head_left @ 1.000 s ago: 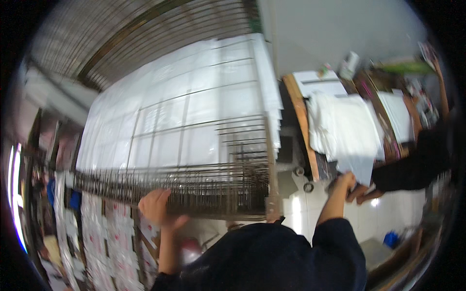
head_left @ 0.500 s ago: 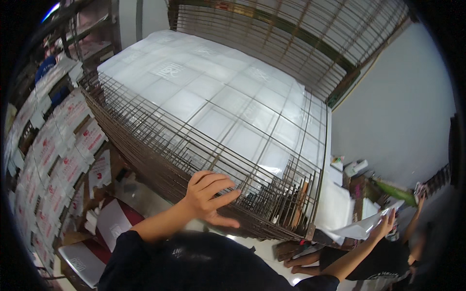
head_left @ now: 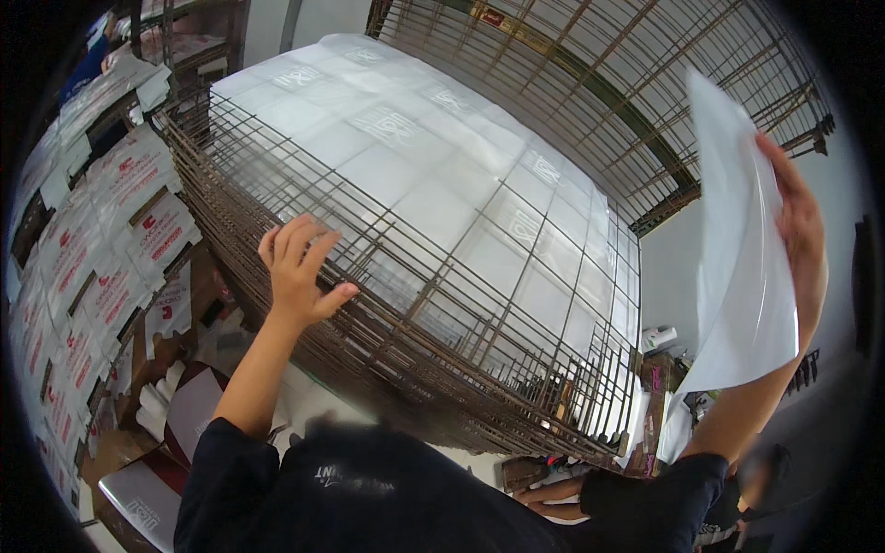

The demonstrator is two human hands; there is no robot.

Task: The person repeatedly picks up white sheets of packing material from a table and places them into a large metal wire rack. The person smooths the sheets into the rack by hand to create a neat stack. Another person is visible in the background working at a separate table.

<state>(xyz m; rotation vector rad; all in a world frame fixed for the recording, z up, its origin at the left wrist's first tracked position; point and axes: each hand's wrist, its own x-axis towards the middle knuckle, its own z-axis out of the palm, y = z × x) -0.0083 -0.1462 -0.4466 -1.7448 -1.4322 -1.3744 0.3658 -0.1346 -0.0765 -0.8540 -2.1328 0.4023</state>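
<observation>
Your left hand (head_left: 300, 267) is up against the stack of wire racks (head_left: 387, 350), fingers spread loosely and a bit curled, palm resting on the top grid near its front left edge. It isn't gripping anything, just touching the wire. Under that top grid you can see big white sheets (head_left: 433, 184) laid out in rows, filling the rack from edge to edge.

Your right hand (head_left: 800, 230) is raised off to the right, well apart from the stack, and it's got a large white sheet (head_left: 742, 276) pinched along its right edge. The fingers are closed on the edge near the top, and the sheet hangs down and curves a little, standing almost upright in the air. Its lower corner drops toward your dark sleeve (head_left: 664, 488).

Off to the left there are shelves packed with white and red printed cartons (head_left: 101, 240), plus some open boxes (head_left: 175, 415) down low by your left elbow. Behind the stack, more wire racks (head_left: 599, 83) lean upright against the wall. Someone else's hand (head_left: 544, 498) shows low in the picture, just under the front of the stack.
</observation>
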